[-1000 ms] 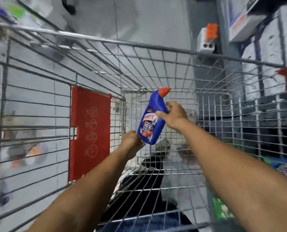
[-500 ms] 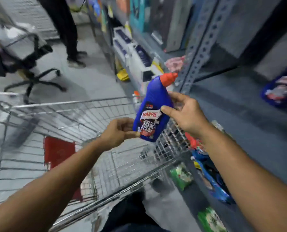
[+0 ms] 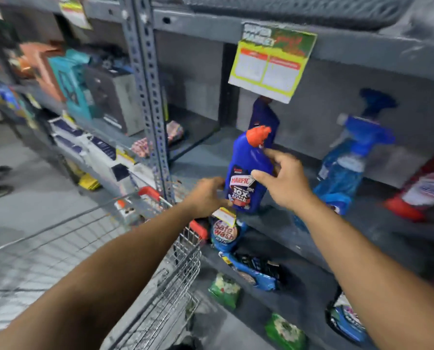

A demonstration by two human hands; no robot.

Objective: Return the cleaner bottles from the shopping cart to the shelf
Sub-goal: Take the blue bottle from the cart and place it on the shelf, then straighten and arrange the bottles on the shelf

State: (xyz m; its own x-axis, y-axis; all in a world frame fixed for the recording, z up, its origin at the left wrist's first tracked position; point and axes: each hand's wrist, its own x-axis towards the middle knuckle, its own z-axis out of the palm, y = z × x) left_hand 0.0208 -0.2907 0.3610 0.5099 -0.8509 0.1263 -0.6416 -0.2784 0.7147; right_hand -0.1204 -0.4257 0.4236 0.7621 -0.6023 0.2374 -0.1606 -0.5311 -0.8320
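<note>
Bottle (image 3: 248, 173), blue with an orange cap, sits at the front of the grey shelf (image 3: 281, 223), upright or nearly so. Both hands hold it: the right hand (image 3: 284, 181) around its shoulder, the left hand (image 3: 207, 198) against its lower side. Best to settle the base flat, push it back toward the dark bottle (image 3: 264, 114) behind it, and only then let go. Beside it on the shelf stands a spray bottle (image 3: 347, 157). Left of the shelf, the cart (image 3: 175, 261) shows nothing visible inside.

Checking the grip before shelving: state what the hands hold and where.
Both hold the blue cleaner bottle: left hand at its lower side, right hand around its upper body below the orange cap.
</note>
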